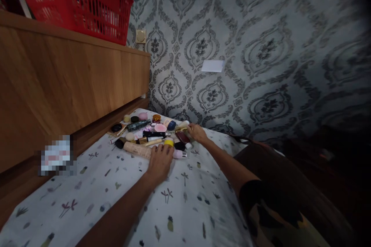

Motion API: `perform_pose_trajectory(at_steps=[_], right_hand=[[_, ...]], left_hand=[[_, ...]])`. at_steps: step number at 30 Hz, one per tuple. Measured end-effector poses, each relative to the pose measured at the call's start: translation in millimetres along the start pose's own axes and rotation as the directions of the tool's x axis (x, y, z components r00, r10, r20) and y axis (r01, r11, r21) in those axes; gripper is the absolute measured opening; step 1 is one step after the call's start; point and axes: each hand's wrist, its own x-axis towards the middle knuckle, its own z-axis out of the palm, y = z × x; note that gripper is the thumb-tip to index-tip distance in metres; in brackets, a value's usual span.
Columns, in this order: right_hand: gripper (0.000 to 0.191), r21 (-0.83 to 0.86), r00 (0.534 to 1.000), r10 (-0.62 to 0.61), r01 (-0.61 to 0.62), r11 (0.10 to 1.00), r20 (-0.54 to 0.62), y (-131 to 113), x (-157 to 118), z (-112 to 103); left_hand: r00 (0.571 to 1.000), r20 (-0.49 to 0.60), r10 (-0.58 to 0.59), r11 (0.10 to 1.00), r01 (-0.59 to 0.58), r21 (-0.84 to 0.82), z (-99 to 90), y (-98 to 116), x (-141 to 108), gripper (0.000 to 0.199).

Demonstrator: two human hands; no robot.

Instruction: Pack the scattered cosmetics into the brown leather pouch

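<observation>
Many cosmetics lie in a pile on a white cloth (116, 197) printed with small plants. My left hand (160, 160) rests at the pile's near edge, its slightly parted fingers lying over the end of a long beige tube (137, 149). Beside those fingers are a pale pink tube (178, 154) with a silvery cap and a yellow lid (169, 143). On the pile's right side, my right hand (197, 133) has its fingers bent in against the ends of a whitish tube (184, 124) and a gold-coloured piece (181, 130). What those fingertips grip is too small to make out.
Within the pile are a round pink compact (160, 128), a black tube (153, 134), a dark green tube (139, 125) and an amber-lidded jar (156, 118). A wooden cabinet (72, 73) borders the left, with a red basket (98, 11) on top. Patterned wall (211, 96) stands behind.
</observation>
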Motion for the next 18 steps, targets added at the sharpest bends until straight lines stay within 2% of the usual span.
perform_pose_trajectory(at_steps=[5,10,14,18], right_hand=[[0.028,0.246,0.989,0.040,-0.004,0.969,-0.144,14,-12,15],[0.040,0.449,0.946,0.148,-0.002,0.894,-0.289,33,-47,25],[0.042,0.564,0.908,0.261,-0.034,0.825,-0.327,48,-76,31],[0.036,0.627,0.907,0.279,-0.021,0.779,-0.315,48,-81,30]], left_hand=[[1.000,0.001,-0.002,1.000,0.002,0.030,0.7,-1,0,0.027],[1.000,0.001,-0.011,1.000,0.011,0.028,-1.1,0,0,0.025],[1.000,0.002,-0.018,1.000,0.018,0.017,0.0,0,-1,0.027],[1.000,0.010,-0.021,1.000,0.021,0.012,1.2,0,-1,0.023]])
